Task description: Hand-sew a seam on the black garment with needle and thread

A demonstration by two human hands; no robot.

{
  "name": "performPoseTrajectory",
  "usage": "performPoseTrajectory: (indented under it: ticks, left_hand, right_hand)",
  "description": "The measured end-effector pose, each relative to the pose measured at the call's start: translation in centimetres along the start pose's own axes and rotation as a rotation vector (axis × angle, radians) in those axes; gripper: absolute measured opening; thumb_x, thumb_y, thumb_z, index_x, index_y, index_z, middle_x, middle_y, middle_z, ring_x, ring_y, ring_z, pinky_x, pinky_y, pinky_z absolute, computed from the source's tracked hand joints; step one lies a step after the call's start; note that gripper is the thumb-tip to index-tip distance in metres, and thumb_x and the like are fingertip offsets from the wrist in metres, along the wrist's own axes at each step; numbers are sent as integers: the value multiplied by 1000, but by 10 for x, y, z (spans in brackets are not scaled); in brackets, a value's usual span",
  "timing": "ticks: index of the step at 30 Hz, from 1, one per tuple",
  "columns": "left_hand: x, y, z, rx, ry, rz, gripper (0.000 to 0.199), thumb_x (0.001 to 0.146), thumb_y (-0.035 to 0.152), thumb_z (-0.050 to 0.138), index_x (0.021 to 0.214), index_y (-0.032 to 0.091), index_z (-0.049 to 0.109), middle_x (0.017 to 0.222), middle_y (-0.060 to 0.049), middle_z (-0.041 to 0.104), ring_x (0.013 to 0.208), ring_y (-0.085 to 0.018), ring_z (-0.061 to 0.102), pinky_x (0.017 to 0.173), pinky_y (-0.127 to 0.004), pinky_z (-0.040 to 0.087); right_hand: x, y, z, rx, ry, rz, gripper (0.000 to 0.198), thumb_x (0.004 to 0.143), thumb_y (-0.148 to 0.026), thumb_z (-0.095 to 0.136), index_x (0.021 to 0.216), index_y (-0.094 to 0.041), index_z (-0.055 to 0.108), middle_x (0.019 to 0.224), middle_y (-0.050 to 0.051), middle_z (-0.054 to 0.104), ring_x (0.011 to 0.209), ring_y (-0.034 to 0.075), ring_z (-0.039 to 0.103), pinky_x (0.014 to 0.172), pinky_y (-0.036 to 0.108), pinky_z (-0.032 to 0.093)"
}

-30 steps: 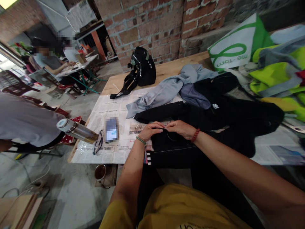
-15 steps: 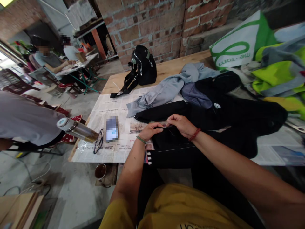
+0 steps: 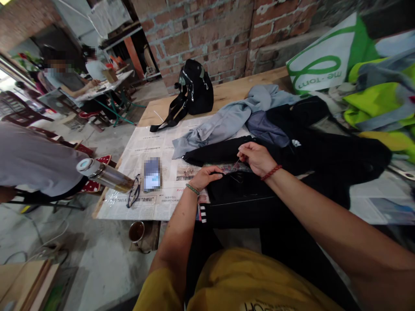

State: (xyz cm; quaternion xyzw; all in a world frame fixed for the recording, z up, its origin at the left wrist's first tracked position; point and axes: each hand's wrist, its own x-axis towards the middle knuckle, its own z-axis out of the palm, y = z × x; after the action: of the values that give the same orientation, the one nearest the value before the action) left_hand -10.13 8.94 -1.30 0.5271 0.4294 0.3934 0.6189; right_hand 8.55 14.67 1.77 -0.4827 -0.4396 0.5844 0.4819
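A black garment [image 3: 301,160] lies spread over the newspaper-covered table [image 3: 227,93] in front of me. My left hand [image 3: 204,176] presses down and pinches the garment's near edge. My right hand [image 3: 256,157] is lifted a little above the cloth, its fingers pinched on a thin needle with thread [image 3: 237,163] that runs down to the fabric. Both wrists wear bead bracelets. A black-and-white striped cuff [image 3: 202,214] hangs at the table's front edge.
A grey-blue garment [image 3: 227,119] and a black bag [image 3: 194,88] lie farther back. A phone [image 3: 152,174], glasses [image 3: 133,196] and a metal flask [image 3: 103,175] sit at the left. Green-and-white bag [image 3: 324,60] and yellow-green cloth [image 3: 382,99] at right. People sit at left.
My right hand has pulled up and away to the right from the left hand, drawing the thread out. The left hand has stayed on the garment.
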Motion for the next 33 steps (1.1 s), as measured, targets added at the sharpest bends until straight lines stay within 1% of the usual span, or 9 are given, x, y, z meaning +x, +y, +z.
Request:
performPoseTrajectory:
  ticks: [2, 5, 8, 11, 15, 19, 23, 28, 33]
  left_hand:
    - [0, 0, 0, -7, 9, -1, 26, 61, 33, 75, 76, 13, 67, 69, 2, 60, 65, -8, 51, 71, -23, 38]
    - [1, -1, -1, -29, 23, -1, 27, 60, 33, 76, 77, 13, 67, 70, 2, 60, 65, -8, 50, 72, -23, 38]
    - [1, -3, -2, -53, 23, -14, 28, 60, 32, 76, 78, 13, 67, 69, 3, 60, 64, -7, 50, 71, -23, 38]
    - [1, -3, -2, -63, 34, -18, 27, 60, 32, 76, 78, 14, 67, 68, 4, 59, 63, -7, 50, 70, -23, 38]
    - [0, -3, -1, -84, 33, -24, 27, 59, 31, 76, 77, 13, 66, 67, 3, 60, 63, -7, 50, 70, -22, 38]
    - [0, -3, -2, -110, 31, -29, 28, 60, 31, 76, 78, 13, 66, 67, 3, 60, 61, -6, 51, 68, -22, 39]
    - [-1, -3, -2, -138, 41, -45, 29, 59, 33, 77, 78, 13, 65, 65, 4, 60, 58, -7, 52, 66, -22, 41]
    - [-2, -1, -1, -176, 58, -79, 33, 56, 32, 79, 80, 13, 65, 67, 3, 62, 58, -7, 54, 65, -23, 43]
    - [-3, 0, -1, -203, 97, -62, 33, 51, 28, 81, 76, 12, 65, 66, 4, 61, 60, -7, 54, 67, -23, 42]
  right_hand:
    - [0, -6, -4, -5, -33, -3, 14, 73, -22, 61, 72, -16, 50, 58, -2, 57, 43, 5, 47, 43, 17, 36]
    - [-8, -13, -4, 53, -171, 80, 20, 77, -32, 60, 83, -20, 44, 69, -1, 63, 43, 8, 53, 39, 17, 36]
    - [-11, -19, -1, 162, -249, 109, 23, 80, -36, 57, 86, -22, 39, 74, -1, 65, 58, 14, 63, 43, 21, 45]
    - [-2, -25, -4, 207, -142, -24, 23, 82, -36, 55, 86, -22, 37, 73, -2, 63, 68, 16, 66, 51, 24, 51]
    - [13, -37, -18, 176, 5, -232, 23, 82, -36, 55, 87, -22, 38, 70, -2, 62, 67, 15, 66, 50, 24, 51]
    - [17, -51, -33, 162, 58, -326, 21, 81, -35, 56, 87, -23, 39, 69, -2, 62, 66, 16, 66, 52, 25, 51]
    - [17, -60, -44, 149, 77, -364, 19, 82, -34, 54, 88, -24, 38, 71, -1, 62, 66, 15, 64, 54, 26, 50]
    - [14, -55, -45, 132, 115, -316, 18, 80, -33, 55, 85, -22, 41, 67, -2, 59, 60, 14, 63, 51, 25, 48]
    - [1, -24, -29, 140, 23, -123, 22, 74, -33, 62, 83, -19, 48, 65, -2, 58, 51, 10, 58, 48, 24, 48]
